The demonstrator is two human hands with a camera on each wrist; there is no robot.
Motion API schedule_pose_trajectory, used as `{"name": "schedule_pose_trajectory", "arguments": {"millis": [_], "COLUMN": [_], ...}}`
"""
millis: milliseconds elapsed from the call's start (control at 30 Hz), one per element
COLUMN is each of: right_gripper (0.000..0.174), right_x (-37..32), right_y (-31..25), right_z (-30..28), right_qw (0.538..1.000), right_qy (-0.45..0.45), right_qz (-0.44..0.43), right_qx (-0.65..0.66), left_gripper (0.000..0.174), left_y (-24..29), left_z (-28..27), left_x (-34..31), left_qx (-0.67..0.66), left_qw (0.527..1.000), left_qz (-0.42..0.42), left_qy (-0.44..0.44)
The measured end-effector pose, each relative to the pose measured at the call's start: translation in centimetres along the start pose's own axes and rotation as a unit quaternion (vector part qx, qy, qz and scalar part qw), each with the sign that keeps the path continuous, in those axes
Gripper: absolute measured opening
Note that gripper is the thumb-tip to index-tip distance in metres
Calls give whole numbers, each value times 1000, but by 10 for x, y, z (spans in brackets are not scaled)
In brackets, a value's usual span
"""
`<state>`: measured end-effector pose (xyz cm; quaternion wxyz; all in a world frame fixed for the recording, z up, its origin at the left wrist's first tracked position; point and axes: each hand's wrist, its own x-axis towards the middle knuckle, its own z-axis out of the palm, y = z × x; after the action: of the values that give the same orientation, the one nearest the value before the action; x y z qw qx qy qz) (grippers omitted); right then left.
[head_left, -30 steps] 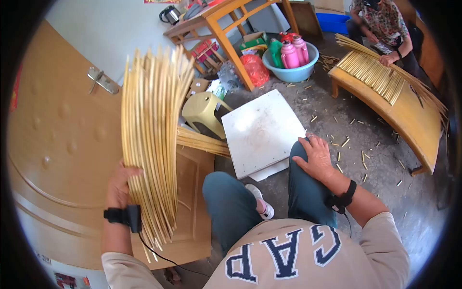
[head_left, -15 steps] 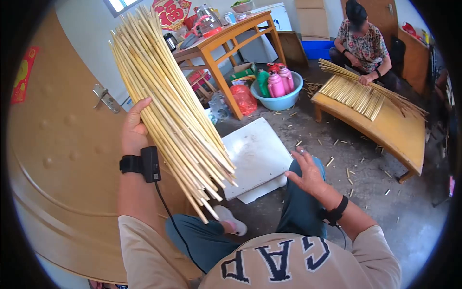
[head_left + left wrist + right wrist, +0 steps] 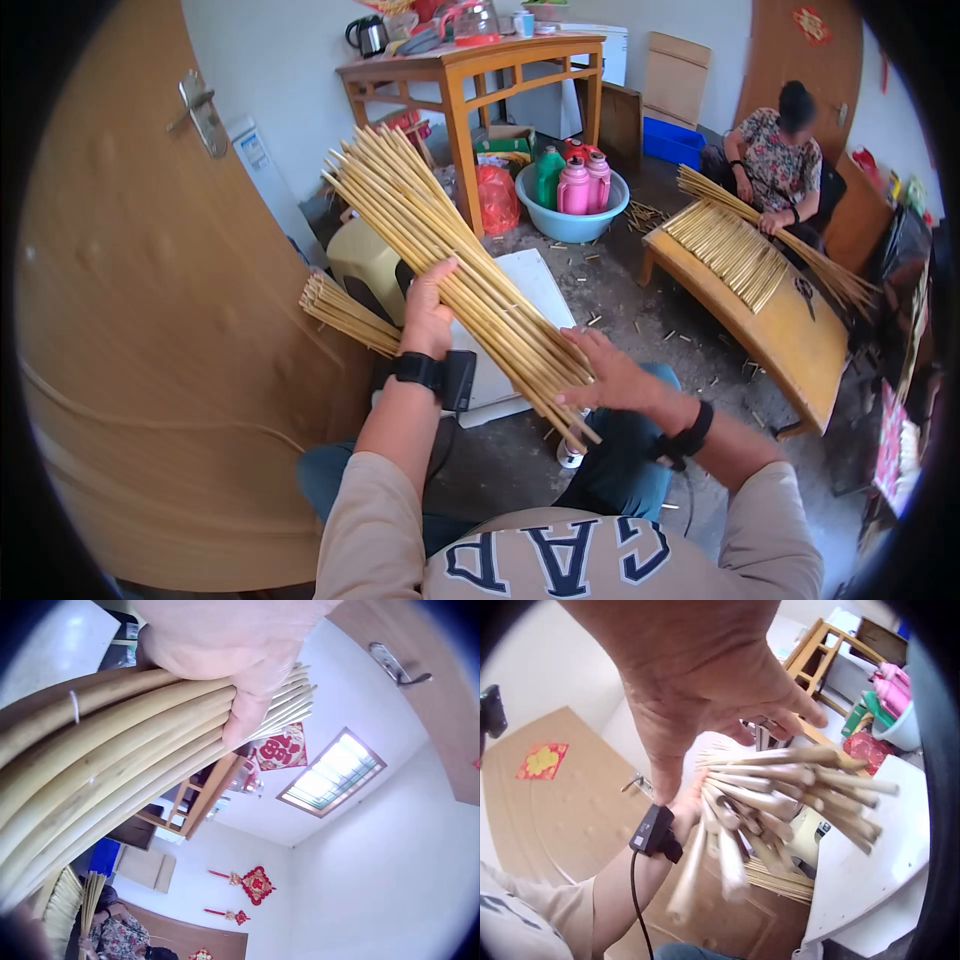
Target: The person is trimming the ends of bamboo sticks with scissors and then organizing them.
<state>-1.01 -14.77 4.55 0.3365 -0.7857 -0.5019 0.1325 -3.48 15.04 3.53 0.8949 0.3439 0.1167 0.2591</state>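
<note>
Room: grey floor (image 3: 520, 460) strewn with short offcuts, white walls behind.
Far left: a wooden door (image 3: 150, 330) fills this side, its handle (image 3: 200, 110) high up.
By the door: spare sticks (image 3: 345, 315) lie just beside it, behind the left forearm. A pale stool (image 3: 365, 260) stands near them.
Left: the left hand (image 3: 428, 315) is clamped round the middle of the bundle (image 3: 450, 240), thumb across the sticks.
Bundle: held in the air above the lap, slanting from upper left down to lower right.
Under it: a white board (image 3: 535, 280) on the floor.
Right: the right hand (image 3: 612, 378) has its fingers spread and laid against the bundle's lower end, gripping nothing.
Back: the table (image 3: 470, 65) carries a kettle (image 3: 368, 35).
Basin: a blue basin (image 3: 572, 228) on the floor holds two pink flasks (image 3: 585, 185) and a green bottle (image 3: 548, 170). A red bag (image 3: 497, 200) sits just beside it.
Far right: a low table (image 3: 800, 340) carries a row of sticks (image 3: 730, 250). A seated person (image 3: 775, 150) has both hands on them.
</note>
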Motion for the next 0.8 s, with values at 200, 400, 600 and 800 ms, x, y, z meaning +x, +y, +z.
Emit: {"name": "schedule_pose_trajectory", "arguments": {"millis": [200,400,600,800], "right_gripper": [85,88,98,97], "right_x": [55,97,107,128], "right_y": [27,60,65,98], "right_z": [-65,9,94,121], "right_qw": [986,976,959,942], "right_qy": [-123,-144,-110,-89], "right_qz": [110,104,50,40], "right_qx": [20,-125,-256,-321], "left_gripper": [38,45,44,42], "left_y": [-96,-146,-151,-155], "left_z": [-65,-93,-105,-122], "left_x": [21,30,40,55], "left_qx": [-111,-154,-76,-58], "left_qw": [983,954,941,938], "left_qz": [-3,-41,-76,-97], "left_qy": [146,253,321,327]}}
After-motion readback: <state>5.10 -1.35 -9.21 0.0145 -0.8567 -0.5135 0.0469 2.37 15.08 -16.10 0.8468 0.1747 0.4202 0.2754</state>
